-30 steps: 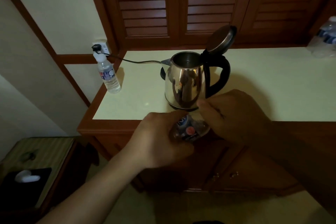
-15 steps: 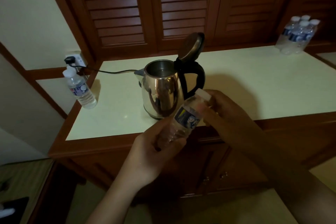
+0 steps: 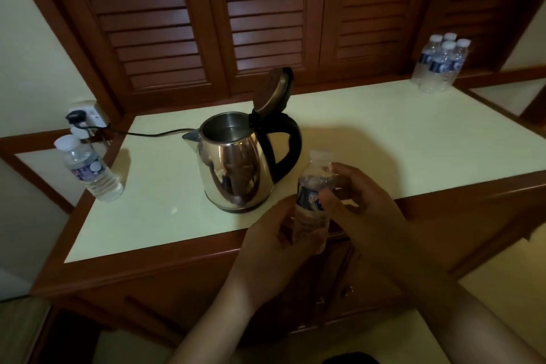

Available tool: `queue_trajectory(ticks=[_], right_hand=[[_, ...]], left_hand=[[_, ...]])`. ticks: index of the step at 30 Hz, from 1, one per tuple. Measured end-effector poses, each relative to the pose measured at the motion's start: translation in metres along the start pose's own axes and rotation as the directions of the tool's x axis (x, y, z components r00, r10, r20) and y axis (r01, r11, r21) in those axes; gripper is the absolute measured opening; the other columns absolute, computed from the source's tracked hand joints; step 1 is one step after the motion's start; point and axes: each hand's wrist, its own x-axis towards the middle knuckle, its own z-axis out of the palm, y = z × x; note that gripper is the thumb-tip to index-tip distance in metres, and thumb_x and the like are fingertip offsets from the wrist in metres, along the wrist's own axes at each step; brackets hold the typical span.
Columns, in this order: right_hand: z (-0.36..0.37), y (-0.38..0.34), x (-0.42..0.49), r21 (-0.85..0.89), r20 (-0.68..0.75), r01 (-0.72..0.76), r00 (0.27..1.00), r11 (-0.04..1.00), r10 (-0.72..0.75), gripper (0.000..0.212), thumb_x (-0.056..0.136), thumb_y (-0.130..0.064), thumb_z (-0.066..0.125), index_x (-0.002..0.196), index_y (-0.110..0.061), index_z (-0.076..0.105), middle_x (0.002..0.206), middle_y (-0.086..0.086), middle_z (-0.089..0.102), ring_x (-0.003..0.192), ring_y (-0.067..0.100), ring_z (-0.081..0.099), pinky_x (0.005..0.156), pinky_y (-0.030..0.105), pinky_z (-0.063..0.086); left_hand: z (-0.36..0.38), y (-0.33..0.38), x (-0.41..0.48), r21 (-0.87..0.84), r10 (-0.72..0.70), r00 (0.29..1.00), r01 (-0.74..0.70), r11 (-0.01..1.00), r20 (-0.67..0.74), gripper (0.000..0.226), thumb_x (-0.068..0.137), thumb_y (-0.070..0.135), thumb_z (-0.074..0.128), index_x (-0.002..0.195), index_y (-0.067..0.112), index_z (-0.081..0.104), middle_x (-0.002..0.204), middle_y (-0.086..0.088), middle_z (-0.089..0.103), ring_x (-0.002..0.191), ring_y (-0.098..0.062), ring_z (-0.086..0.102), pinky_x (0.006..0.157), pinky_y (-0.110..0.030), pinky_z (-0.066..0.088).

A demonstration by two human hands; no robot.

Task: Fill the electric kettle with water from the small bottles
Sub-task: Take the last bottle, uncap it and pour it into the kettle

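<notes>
A shiny steel electric kettle (image 3: 233, 162) stands on the pale counter (image 3: 384, 133) with its lid tipped up and open. Just in front and to its right I hold a small capped water bottle (image 3: 313, 198) upright. My left hand (image 3: 274, 242) grips its lower body. My right hand (image 3: 363, 201) wraps the upper part, fingers near the neck below the white cap. Another capped small bottle (image 3: 88, 168) stands at the counter's left edge.
A pack of several small bottles (image 3: 440, 65) sits at the counter's far right corner. The kettle's black cord (image 3: 153, 134) runs left to a wall socket (image 3: 85, 115). Louvred wooden doors (image 3: 266, 15) rise behind the counter, with drawers below it.
The bottle has come from tilted low in front of the cabinet to upright beside the kettle. My right hand has shifted from the cap end to the bottle's upper body. The view has swung rightward.
</notes>
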Motion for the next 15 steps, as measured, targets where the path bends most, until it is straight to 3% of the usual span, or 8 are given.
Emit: queue_trajectory(ticks=[3,6,9,12,15], right_hand=[[-0.017,0.004,0.004,0.026,-0.077,-0.004,0.997,1.0,0.006,0.041,0.075,-0.054,0.067,0.113,-0.054,0.055,0.104,-0.029,0.065,0.097,-0.002,0.066,0.076,0.021,0.058],[-0.037,0.012,0.014,0.038,-0.171,-0.001,0.985,0.999,0.007,0.037,0.076,-0.05,0.067,0.112,-0.048,0.059,0.102,-0.028,0.069,0.095,0.0,0.068,0.073,0.022,0.059],[-0.062,0.02,0.028,0.018,-0.219,0.013,0.976,1.0,-0.008,0.03,0.086,-0.044,0.06,0.116,-0.039,0.061,0.099,-0.034,0.069,0.089,-0.003,0.068,0.071,0.014,0.055],[-0.096,0.034,0.046,-0.012,-0.235,0.007,0.972,1.0,-0.01,0.024,0.098,-0.032,0.057,0.122,-0.034,0.061,0.103,-0.028,0.07,0.087,0.0,0.069,0.07,0.012,0.052],[-0.138,0.054,0.073,-0.055,-0.257,0.007,0.966,0.998,-0.021,0.029,0.101,-0.036,0.053,0.128,-0.031,0.062,0.114,-0.019,0.07,0.094,0.004,0.069,0.076,0.022,0.056]], left_hand=[[0.015,0.008,0.018,0.01,0.044,0.999,-0.045,0.999,0.026,0.034,0.095,0.034,0.075,0.122,0.048,0.061,0.116,0.026,0.071,0.103,0.006,0.068,0.083,-0.011,0.054],[0.032,0.012,0.043,0.026,0.06,0.998,-0.061,0.998,0.031,0.032,0.095,0.033,0.075,0.124,0.04,0.064,0.114,0.021,0.071,0.1,0.001,0.069,0.083,-0.02,0.06],[0.052,0.017,0.077,0.055,0.094,0.996,-0.094,0.994,0.008,0.037,0.093,0.033,0.077,0.126,0.04,0.064,0.109,0.017,0.072,0.099,0.0,0.068,0.076,-0.016,0.056],[0.077,0.025,0.114,0.028,0.095,0.995,-0.096,0.995,0.026,0.042,0.092,0.035,0.079,0.13,0.039,0.064,0.113,0.014,0.072,0.098,-0.002,0.068,0.079,-0.021,0.057],[0.106,0.036,0.16,0.003,0.084,0.996,-0.084,0.996,0.035,0.046,0.09,0.038,0.08,0.132,0.036,0.064,0.116,0.012,0.072,0.099,-0.004,0.07,0.084,-0.027,0.061]])
